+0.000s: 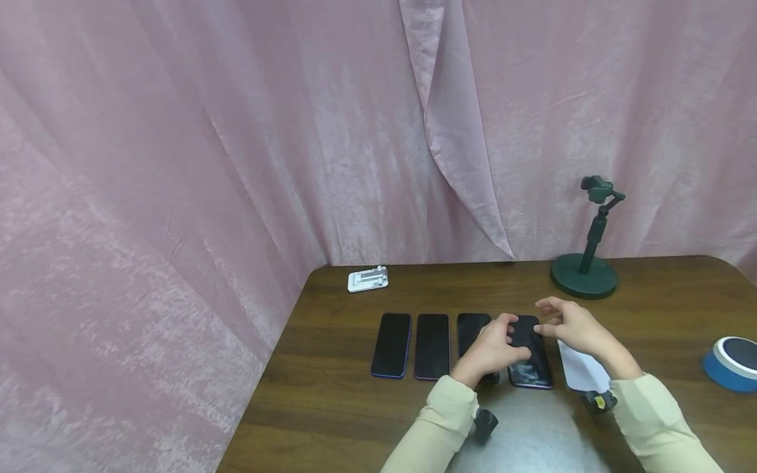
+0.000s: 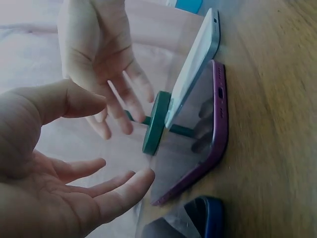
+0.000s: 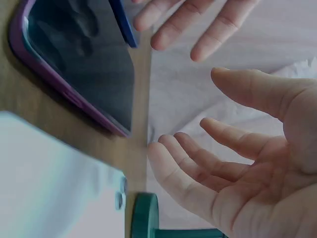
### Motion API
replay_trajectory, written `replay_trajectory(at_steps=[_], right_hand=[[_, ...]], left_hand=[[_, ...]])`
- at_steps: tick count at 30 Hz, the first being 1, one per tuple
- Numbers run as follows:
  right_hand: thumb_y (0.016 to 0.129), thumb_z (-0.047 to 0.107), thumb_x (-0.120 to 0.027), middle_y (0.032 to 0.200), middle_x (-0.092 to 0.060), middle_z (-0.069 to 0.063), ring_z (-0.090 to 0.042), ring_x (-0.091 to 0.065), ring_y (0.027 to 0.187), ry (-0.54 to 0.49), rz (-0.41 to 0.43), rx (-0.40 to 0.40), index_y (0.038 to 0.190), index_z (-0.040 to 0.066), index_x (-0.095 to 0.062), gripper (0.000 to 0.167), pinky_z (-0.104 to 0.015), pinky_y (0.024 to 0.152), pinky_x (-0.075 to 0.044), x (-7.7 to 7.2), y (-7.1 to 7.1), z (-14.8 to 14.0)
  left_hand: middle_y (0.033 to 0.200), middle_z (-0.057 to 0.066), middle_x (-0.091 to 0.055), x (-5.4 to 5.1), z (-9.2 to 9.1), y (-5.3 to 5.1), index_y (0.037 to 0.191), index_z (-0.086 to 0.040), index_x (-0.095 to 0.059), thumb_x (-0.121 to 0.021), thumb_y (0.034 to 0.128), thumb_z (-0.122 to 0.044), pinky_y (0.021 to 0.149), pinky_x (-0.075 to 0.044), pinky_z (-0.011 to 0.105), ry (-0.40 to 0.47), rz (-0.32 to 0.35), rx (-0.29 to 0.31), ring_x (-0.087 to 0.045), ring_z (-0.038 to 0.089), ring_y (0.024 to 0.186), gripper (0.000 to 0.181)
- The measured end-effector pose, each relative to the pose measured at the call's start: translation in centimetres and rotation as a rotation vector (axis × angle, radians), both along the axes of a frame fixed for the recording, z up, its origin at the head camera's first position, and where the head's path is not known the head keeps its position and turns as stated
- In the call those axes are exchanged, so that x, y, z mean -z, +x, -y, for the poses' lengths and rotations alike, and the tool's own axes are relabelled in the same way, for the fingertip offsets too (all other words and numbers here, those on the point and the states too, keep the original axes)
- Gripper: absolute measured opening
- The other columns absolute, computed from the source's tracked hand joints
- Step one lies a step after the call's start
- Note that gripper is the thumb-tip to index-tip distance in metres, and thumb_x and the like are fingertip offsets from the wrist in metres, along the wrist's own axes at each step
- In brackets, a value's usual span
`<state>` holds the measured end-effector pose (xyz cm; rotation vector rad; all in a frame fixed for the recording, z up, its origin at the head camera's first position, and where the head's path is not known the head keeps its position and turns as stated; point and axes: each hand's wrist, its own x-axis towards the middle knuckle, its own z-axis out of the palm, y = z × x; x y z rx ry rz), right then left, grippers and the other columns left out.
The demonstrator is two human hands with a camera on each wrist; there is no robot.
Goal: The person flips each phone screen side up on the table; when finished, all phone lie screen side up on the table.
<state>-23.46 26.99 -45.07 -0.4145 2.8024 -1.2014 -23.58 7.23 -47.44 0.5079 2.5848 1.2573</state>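
Observation:
A row of smartphones lies on the wooden table. My left hand (image 1: 492, 350) hovers over the dark phone (image 1: 470, 328) and the edge of the purple-sided phone (image 1: 530, 358), its fingers loosely bent and holding nothing. My right hand (image 1: 576, 325) is above the gap between the purple-sided phone and a white phone-like slab (image 1: 582, 368), partly hiding the slab. In the left wrist view, the fingers of both hands face each other, apart from the purple-sided phone (image 2: 220, 99). Nothing lies in the right palm (image 3: 237, 173) in the right wrist view.
Two more dark phones, one blue-edged (image 1: 391, 345) and one beside it (image 1: 432, 346), lie to the left. Behind them sits a white folding stand (image 1: 368, 279). A green phone stand (image 1: 584, 276) rises at the back right. A blue-and-white round object (image 1: 733, 364) rests at the right.

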Motion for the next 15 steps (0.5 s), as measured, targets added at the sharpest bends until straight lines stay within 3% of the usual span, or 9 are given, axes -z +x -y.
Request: replay_trajectory(at_steps=[8,15], right_hand=[[0.094,0.011,-0.07,0.125,-0.054,-0.042,-0.05,-0.062,0.101,-0.023,-0.018,0.038,0.131,-0.016,-0.05,0.05,-0.049,0.072,-0.056,-1.0,-0.1,-2.0],[0.097,0.015,-0.067,0.129,-0.051,-0.042,-0.052,-0.058,0.107,-0.015,0.006,0.067,0.136,-0.015,-0.045,0.054,-0.053,0.078,-0.056,-1.0,0.2,-3.9]], left_hand=[[0.116,0.001,-0.066,-0.4,-1.7,0.0,0.135,-0.013,-0.057,-0.081,0.0813,-0.015,0.079,-0.05,0.021,0.025,0.023,-0.001,-0.063,0.007,0.098,0.059],[0.116,-0.004,-0.063,-0.4,-3.6,0.8,0.134,-0.015,-0.056,-0.084,0.0811,-0.018,0.077,-0.05,0.021,-0.009,0.019,0.031,-0.06,0.004,0.1,0.061]])
